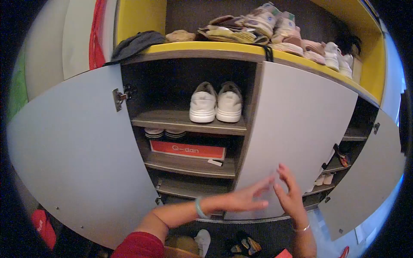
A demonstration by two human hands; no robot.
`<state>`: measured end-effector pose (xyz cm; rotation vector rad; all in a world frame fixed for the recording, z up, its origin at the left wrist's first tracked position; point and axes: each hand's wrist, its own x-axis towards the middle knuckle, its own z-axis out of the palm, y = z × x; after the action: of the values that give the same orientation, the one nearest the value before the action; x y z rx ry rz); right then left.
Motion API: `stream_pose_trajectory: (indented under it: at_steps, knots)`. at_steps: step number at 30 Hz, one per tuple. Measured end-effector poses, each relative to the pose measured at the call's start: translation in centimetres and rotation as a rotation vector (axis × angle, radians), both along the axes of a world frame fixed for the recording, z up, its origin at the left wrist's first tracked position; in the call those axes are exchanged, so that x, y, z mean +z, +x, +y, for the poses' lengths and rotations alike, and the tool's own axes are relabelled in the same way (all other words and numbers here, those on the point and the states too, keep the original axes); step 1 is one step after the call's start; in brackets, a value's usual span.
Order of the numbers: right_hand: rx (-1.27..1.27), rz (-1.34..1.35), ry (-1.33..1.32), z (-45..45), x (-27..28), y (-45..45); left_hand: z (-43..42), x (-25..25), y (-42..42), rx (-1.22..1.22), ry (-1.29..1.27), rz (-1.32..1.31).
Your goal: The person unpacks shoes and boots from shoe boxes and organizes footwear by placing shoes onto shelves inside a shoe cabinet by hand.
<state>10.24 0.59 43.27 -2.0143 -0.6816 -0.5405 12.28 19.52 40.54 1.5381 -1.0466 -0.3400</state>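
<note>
A: Quick, what do you have on the left hand?
B: I see the left hand (243, 200), blurred, turquoise bracelet (201, 208) on the wrist. Fingers stretched out, thumb apart from them.
A: And the right hand (292, 198)?
B: Thin silver bracelet (302, 228), fingers slightly bent, thumb apart from the index finger. The two hands' fingertips nearly meet; I can't tell if they touch.
A: Nearest thing?
B: The flat white cabinet door (299, 116), middle of the unit, shut. Both hands are in front of its lower part. Contact with it? I can't tell from here.
A: Other doors?
B: The pale grey-white left door (77, 150) and the greyish right door (365, 172) both stand open.
A: Left compartment?
B: I get a pair of white sneakers (203, 105) on the upper dark wood-grain shelf (167, 119), heels outward. Below, a long orange-red box (188, 150) marked "Q-dan".
A: Top?
B: Yellow-edged ledge (198, 46), dark grey cap (140, 44) at its left end.
</note>
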Motion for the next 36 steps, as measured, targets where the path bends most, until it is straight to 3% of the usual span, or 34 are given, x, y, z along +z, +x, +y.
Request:
stream_pose_trajectory:
  at_steps: [3, 4, 6, 7, 9, 11, 14, 16, 18, 19, 23, 25, 26, 28, 29, 30, 33, 34, 36]
  knots:
    - [0.085, -0.32, -0.125, 6.5, 8.0, 0.5, 6.0, 9.7, -1.1, 0.396, -0.059, -0.523]
    - [0.123, -0.452, -0.146, 8.9, 10.4, 0.9, 7.4, 12.6, -1.6, 0.455, -0.18, -0.516]
    - [0.184, -0.693, -0.165, 13.8, 15.1, 2.4, 11.1, 16.8, -1.2, 0.794, -0.365, -1.028]
    - [0.209, -0.807, -0.163, 16.4, 17.2, 3.4, 12.5, 18.4, -0.6, 0.949, -0.496, -1.07]
    - [0.21, -1.051, -0.175, 21.7, 21.1, 5.3, 16.0, 21.7, -0.1, 1.333, -0.485, -1.47]
    - [0.181, -1.111, -0.181, 26.5, 24.4, 7.6, 18.6, 23.4, 1.5, 1.601, -0.563, -1.508]
    - [-0.012, -1.095, -0.143, 31.4, 26.6, 9.4, 22.9, 24.3, 4.6, 1.704, -0.457, -1.524]
    - [-0.131, -0.681, -0.576, 31.7, 28.0, 7.1, 24.8, 24.4, 5.8, 1.722, -0.375, -1.514]
    - [-0.114, -0.681, -0.497, 32.8, 28.1, 9.0, 25.6, 24.3, 5.5, 1.74, -0.256, -1.497]
    - [-0.113, -0.705, -0.423, 32.5, 27.9, 8.4, 25.5, 24.0, 5.2, 1.741, -0.14, -1.501]
    - [0.359, -0.837, 0.029, 32.0, 25.2, 7.1, 22.8, 22.5, 2.2, 1.732, -0.247, -1.457]
    - [0.349, -1.063, 0.089, 31.2, 22.2, 5.1, 21.4, 21.0, -0.1, 1.678, -0.427, -1.552]
    - [-0.091, -0.908, -0.45, 29.7, 20.5, 3.2, 20.3, 19.8, -2.2, 1.655, -0.409, -1.474]
    - [0.143, -0.546, -0.325, 27.6, 17.1, -0.4, 18.9, 16.0, -5.9, 1.668, -0.322, -1.417]
    - [0.334, -0.523, -0.067, 26.4, 15.5, -1.4, 18.5, 14.1, -7.3, 1.704, -0.256, -1.438]
    - [0.539, -0.519, 0.17, 25.2, 13.8, -2.4, 18.6, 12.2, -8.2, 1.554, -0.274, -1.403]
    - [0.53, -0.107, 0.046, 22.5, 6.8, -4.2, 17.4, 6.5, -11.7, 1.311, 0.019, -1.172]
    - [0.485, -0.065, 0.19, 22.8, 3.2, -4.4, 17.3, 3.8, -11.2, 1.229, -0.014, -1.059]
    - [0.456, 0.387, 0.153, 20.4, -3.8, -3.1, 15.9, -0.8, -10.5, 1.06, 0.084, -0.572]
